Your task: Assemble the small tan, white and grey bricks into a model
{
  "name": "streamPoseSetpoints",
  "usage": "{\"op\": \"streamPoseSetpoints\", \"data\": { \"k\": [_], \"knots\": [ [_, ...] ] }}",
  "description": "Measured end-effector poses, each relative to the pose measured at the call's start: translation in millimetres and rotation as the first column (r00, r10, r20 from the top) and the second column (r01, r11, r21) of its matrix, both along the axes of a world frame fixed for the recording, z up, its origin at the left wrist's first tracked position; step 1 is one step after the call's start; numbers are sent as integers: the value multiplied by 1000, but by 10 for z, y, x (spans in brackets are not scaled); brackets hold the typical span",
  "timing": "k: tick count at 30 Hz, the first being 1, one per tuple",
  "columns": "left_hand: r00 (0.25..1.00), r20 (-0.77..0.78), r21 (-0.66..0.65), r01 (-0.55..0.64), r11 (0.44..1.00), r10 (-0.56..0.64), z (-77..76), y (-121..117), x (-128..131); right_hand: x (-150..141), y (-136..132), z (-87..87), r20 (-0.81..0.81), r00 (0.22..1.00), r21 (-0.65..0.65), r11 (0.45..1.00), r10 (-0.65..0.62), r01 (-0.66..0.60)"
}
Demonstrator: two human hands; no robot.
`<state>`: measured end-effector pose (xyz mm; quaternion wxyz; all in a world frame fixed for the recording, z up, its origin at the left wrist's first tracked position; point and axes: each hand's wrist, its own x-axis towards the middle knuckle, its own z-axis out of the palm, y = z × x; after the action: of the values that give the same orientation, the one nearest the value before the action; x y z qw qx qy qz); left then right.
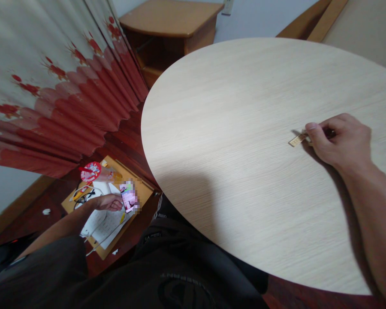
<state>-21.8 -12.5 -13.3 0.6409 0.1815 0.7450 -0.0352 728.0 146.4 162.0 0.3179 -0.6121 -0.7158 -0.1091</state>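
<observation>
My right hand rests on the round light-wood table, its fingers curled and pinching a small flat tan piece that pokes out to the left of my thumb and lies on the tabletop. My left hand hangs low beside my leg, off the table, and holds a phone with a lit screen. Under that hand, a shallow cardboard box on the floor holds papers and cables.
A red and cream patterned curtain hangs at the left. A wooden side cabinet stands behind the table. The floor is dark red wood. A red round item lies in the box. My dark trousers fill the lower frame.
</observation>
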Motion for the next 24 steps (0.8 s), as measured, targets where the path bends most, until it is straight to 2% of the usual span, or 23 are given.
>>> {"op": "streamPoseSetpoints", "data": {
  "k": [17,24],
  "knots": [
    [1000,-10,-3,4,1000,-4,30,7,29,-25,-16,15,39,999,-2,1000,-29,29],
    [999,-25,9,28,1000,-27,51,10,58,-83,-46,81,17,998,8,998,-65,64]
  ]
}}
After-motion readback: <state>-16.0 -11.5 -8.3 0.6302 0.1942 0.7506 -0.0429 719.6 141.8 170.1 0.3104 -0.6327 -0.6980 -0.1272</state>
